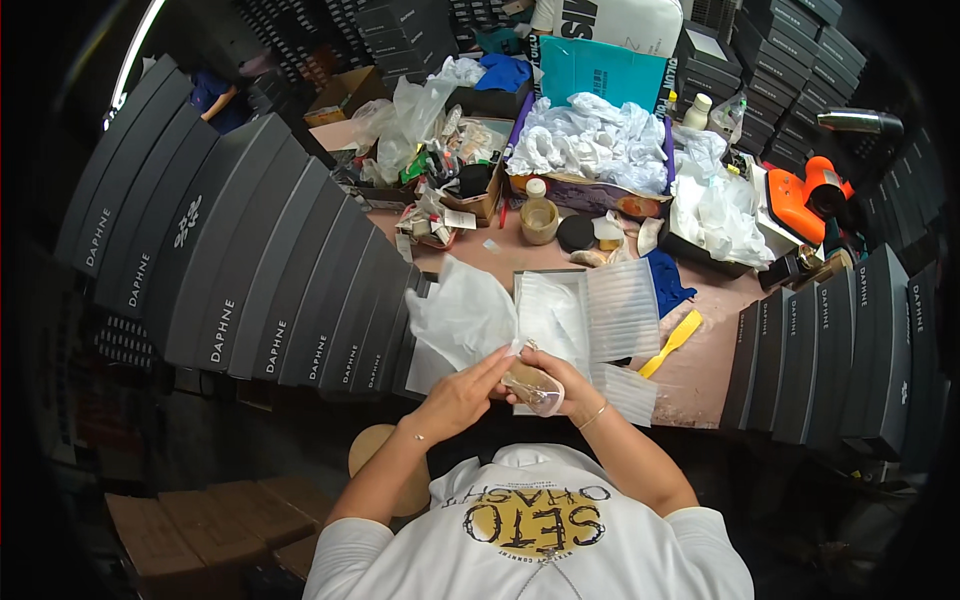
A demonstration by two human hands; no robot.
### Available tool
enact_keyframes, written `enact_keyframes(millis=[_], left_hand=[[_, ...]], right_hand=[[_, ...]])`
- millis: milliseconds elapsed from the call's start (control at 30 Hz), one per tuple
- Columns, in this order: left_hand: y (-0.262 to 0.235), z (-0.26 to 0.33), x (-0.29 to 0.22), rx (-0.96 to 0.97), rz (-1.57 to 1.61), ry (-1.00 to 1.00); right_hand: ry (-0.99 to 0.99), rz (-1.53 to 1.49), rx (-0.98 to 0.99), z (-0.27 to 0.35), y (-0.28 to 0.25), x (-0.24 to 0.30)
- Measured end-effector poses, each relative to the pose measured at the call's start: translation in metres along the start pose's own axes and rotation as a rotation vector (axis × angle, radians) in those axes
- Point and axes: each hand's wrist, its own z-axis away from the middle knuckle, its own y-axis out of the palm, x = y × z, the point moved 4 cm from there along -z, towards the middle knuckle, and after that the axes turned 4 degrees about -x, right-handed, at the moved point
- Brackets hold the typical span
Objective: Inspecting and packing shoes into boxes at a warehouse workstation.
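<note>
My right hand (pixel 568 382) is wrapped round a shoe (pixel 535 390) with a tan inside and a pale, shiny rim, held low in front of my chest. My left hand (pixel 468 388) comes against the shoe from the other side, its fingertips pinching the corner of a white tissue sheet (pixel 462 308). That sheet fans out up and to the left. Just beyond my hands lies an open dark shoebox (pixel 517 285) lined with white paper (pixel 552 315). A ribbed translucent foam sheet (pixel 622 310) overlaps its right side.
Grey shoeboxes (pixel 240 250) stand in a long row on the left, others (pixel 815 350) on the right. A yellow brush-like tool (pixel 672 343) and blue cloth (pixel 668 285) lie right of the foam. Behind are a jar (pixel 539 215), crumpled white paper (pixel 590 140) and an orange tool (pixel 800 200).
</note>
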Motion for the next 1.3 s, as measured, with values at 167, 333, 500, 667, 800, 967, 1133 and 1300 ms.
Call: enact_keyframes(millis=[167, 333, 500, 667, 800, 967, 1133, 1300], left_hand=[[-0.009, 0.008, 0.018, -0.052, 0.058, -0.122], [0.000, 0.007, 0.007, 0.018, 0.220, -0.053], [0.003, -0.002, -0.025, 0.126, 0.136, 0.007], [0.042, -0.011, -0.039, 0.096, 0.111, 0.060], [0.042, -0.014, -0.044, 0.024, 0.178, 0.108], [0.070, -0.026, -0.080, -0.099, 0.209, 0.259], [0.081, -0.022, -0.080, 0.102, 0.176, 0.215], [0.059, 0.026, -0.010, -0.706, 1.019, -0.544]], right_hand=[[-0.018, 0.946, -0.109, 0.028, 0.009, 0.003], [-0.101, 0.874, -0.090, 0.016, 0.026, 0.006], [-0.825, 0.372, -0.543, -0.023, -0.014, 0.000], [-0.737, 0.490, -0.395, -0.037, -0.040, 0.013], [-0.768, 0.521, -0.391, -0.030, -0.034, 0.036], [-0.769, 0.570, -0.441, -0.029, -0.038, 0.039], [-0.813, 0.550, -0.486, -0.030, -0.041, 0.036], [-0.923, 0.605, -0.598, -0.032, -0.050, -0.004]])
